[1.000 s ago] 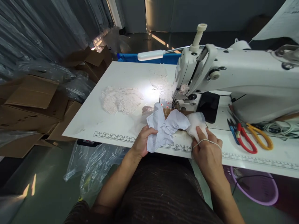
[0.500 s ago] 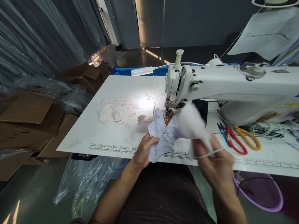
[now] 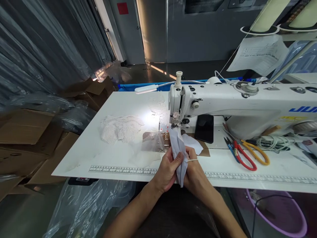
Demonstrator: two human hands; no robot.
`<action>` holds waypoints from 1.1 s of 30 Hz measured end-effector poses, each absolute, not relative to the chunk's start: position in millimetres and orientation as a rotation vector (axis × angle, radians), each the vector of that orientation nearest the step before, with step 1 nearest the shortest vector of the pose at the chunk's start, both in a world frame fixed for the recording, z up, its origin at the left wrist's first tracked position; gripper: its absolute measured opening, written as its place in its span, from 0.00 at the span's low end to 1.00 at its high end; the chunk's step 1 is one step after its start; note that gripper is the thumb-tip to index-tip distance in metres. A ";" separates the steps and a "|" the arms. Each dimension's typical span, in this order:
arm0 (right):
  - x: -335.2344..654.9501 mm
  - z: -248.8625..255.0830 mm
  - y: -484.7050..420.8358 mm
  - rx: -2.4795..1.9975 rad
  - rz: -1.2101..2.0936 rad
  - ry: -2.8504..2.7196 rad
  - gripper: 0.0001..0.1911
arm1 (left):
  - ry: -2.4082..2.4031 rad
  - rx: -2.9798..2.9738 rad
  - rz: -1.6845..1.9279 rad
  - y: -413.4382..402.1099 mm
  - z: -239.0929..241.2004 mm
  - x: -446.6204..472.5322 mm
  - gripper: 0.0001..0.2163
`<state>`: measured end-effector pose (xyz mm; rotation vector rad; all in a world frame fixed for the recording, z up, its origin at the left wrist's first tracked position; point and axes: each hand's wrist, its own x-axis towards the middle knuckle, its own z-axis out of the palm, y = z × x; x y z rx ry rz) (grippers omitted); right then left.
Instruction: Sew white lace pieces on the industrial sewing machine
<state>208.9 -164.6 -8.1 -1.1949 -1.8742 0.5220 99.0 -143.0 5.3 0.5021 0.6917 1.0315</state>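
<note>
My left hand [image 3: 167, 172] and my right hand [image 3: 195, 173] are closed together on a folded pale fabric piece [image 3: 178, 150] at the near edge of the white sewing table [image 3: 104, 158]. The fabric's upper end reaches toward the needle area of the white sewing machine [image 3: 223, 102]. A thin elastic loop sits round a finger of my right hand. A white lace piece [image 3: 119, 127] lies on the table to the left, lit by the machine's lamp [image 3: 146, 88].
Red-handled and yellow-handled scissors [image 3: 247, 153] and a small blue snipper lie right of the machine, beside a dark phone [image 3: 204, 128]. Cardboard boxes [image 3: 27, 132] and plastic bags fill the floor at left. A purple basin [image 3: 279, 215] sits under the table at right.
My right hand swung the white piece up and brought it over to the left hand; both hands now press the fabric folded together. The view tilted upward.
</note>
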 end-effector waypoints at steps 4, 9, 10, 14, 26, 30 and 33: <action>228.3 -2.8 -167.6 -1.191 0.794 -1.940 0.38 | 0.792 0.426 1.068 -144.9 3.3 103.3 0.25; 233.5 -2.8 -163.1 -1.127 0.968 -1.812 0.45 | 0.836 0.312 1.078 -142.0 1.3 110.5 0.23; 233.2 -3.7 -163.3 -1.143 0.937 -1.782 0.47 | 0.827 0.301 1.070 -140.2 1.5 111.5 0.22; 242.8 2.3 -172.8 -1.307 0.671 -1.764 0.43 | 0.834 0.305 1.104 -131.5 3.9 111.6 0.21; 215.8 -13.5 -170.7 -1.414 0.403 -2.004 0.49 | 0.891 0.450 1.150 -130.0 4.7 120.9 0.20; 215.9 -8.2 -162.2 -1.383 0.694 -1.933 0.39 | 0.706 0.435 1.040 -130.9 4.2 116.4 0.20; 221.0 3.6 -157.8 -1.401 0.812 -1.744 0.23 | 0.531 0.492 0.958 -129.5 10.3 111.0 0.24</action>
